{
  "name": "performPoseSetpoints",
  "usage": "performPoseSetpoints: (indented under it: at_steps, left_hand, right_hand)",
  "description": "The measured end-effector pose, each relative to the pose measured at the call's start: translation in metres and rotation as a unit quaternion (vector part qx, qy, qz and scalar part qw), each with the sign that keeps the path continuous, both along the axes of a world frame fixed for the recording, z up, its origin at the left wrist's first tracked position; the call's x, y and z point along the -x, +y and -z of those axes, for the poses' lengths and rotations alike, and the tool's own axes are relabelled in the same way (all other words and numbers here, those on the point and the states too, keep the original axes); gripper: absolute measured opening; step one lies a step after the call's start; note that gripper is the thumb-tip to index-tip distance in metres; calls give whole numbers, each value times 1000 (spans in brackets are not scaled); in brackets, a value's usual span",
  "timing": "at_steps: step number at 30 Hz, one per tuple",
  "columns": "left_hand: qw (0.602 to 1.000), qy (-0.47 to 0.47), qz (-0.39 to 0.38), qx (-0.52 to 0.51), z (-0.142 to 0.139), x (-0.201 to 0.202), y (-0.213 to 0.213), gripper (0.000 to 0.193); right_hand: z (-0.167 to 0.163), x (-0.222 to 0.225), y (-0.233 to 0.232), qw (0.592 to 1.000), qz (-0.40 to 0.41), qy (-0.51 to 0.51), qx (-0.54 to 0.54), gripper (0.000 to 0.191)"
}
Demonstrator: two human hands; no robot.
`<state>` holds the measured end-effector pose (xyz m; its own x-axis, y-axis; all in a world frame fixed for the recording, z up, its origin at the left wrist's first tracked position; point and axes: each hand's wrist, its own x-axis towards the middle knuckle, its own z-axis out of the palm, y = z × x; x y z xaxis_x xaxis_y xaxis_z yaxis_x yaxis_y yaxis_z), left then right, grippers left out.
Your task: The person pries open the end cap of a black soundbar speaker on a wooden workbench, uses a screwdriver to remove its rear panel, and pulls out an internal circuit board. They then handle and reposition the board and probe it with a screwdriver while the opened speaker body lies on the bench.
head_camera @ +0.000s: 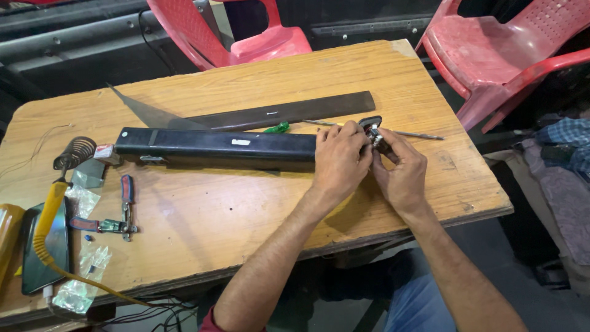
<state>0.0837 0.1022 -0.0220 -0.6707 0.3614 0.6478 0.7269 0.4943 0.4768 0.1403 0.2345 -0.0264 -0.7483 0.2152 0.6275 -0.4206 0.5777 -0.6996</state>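
Long black bar-shaped device (215,146) lies across the middle of the wooden table (258,203), running from centre-left to centre-right of the frame. Both hands meet at its right end. Left hand (339,161) is curled over the top of that end, fingers closed on it. Right hand (402,166) is just beside it, touching the left, fingertips pinched on a small metal part (376,136) at the bar's end; can't tell how the part attaches. A black end cap (370,121) shows just above the fingers.

Behind the bar, toward the upper centre: a flat dark strip (289,112) lying at a slant, a grey triangular sheet (144,110) to its left, a green-handled screwdriver (276,128) partly hidden, and a thin metal rod (412,133) sticking out right of the hands.

Left side of the frame: soldering iron stand with coil (75,152), yellow cable (49,215), dark phone (46,246) flat near the lower-left edge, red-and-blue pliers (125,212), small clear plastic bags (83,280).

Two red plastic chairs (491,55) beyond the table at the top of the frame.
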Motion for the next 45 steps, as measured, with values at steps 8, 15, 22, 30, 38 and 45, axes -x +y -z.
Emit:
performPoseSetpoints:
  at_steps: [8,15,22,30,38,45]
  left_hand:
    - [1000,1,-9,-1,-1,-1,4,9]
    - [1000,7,-2,20,1,-2,1,8]
    - [1000,0,7,-10,1,1,1,4]
    - [1000,14,-12,-22,-1,16,-11,6]
    - [997,75,10,-10,-9,25,-31,8]
    - [994,95,47,-36,-22,17,-42,14]
  right_hand:
    - [3,1,4,1000,-14,-12,25,41]
    - [4,2,19,977,40,-143,154,34]
    - [24,0,21,991,-20,-59,120,35]
    - [38,-2,58,956,-30,-35,290,32]
    - [33,-29,61,884,-145,-11,445,31]
    - [13,-39,33,837,-214,-17,504,25]
